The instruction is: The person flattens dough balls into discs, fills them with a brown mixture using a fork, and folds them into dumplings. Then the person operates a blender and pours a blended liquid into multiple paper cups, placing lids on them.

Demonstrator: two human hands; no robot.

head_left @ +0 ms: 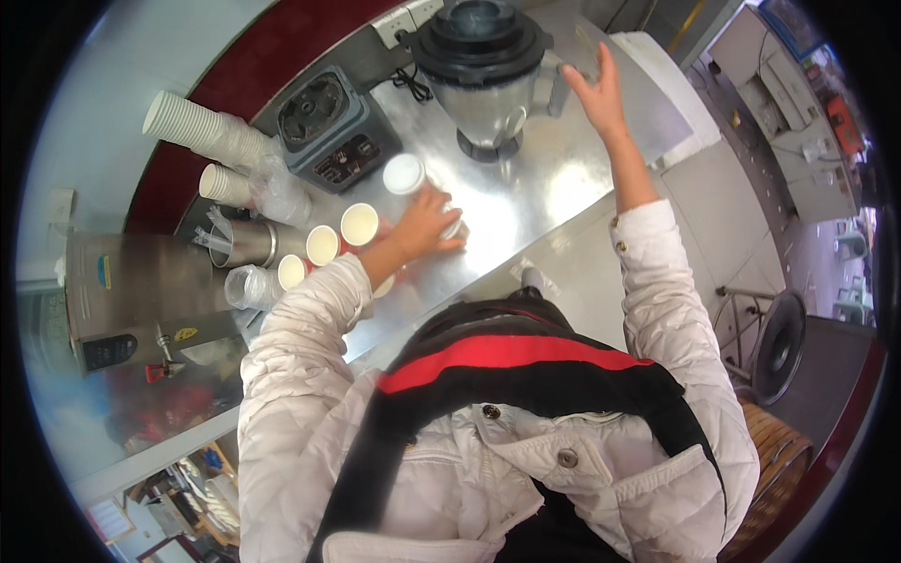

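Note:
My left hand [427, 225] is wrapped round a white lidded container [404, 174] on the steel counter; its fingers cover much of the container's side. Three open paper cups, the nearest to the hand being this cup [359, 224], stand in a row just left of that hand. My right hand [599, 92] is raised with thumb and fingers spread, holding nothing. It is beside the handle of a blender jug [490, 108] with a black lid, and a gap shows between hand and handle.
A grey blender base [336, 131] stands against the wall. Left of it are stacked paper cups [202, 127], a steel canister [258, 244] and a steel water boiler [141, 291] with a red-handled tap. A round-topped stool [779, 345] stands on the floor at right.

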